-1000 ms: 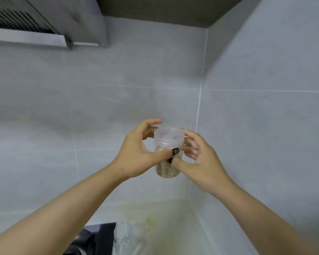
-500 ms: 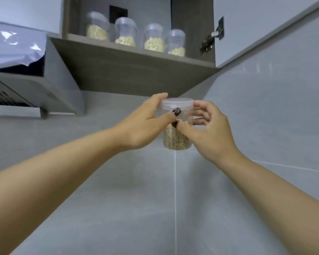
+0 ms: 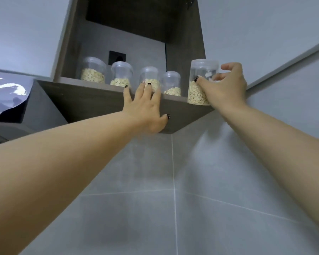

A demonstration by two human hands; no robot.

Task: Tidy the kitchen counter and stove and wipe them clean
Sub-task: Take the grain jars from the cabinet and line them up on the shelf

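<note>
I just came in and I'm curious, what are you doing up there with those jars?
A person is putting a jar of oats onto the open cupboard shelf. The right hand holds the jar at the shelf's right end, beside four similar jars lined up there. The left hand lies flat against the shelf's front edge, fingers straight. Whether the jar's base sits fully on the shelf cannot be told.

Home kitchen. Grey tiled walls (image 3: pixel 228 199) meeting in a corner; dark wood open wall shelf (image 3: pixel 92 100) holding clear lidded plastic jars of pale grain (image 3: pixel 93 70); grey range hood (image 3: pixel 17 115) far left.
</note>
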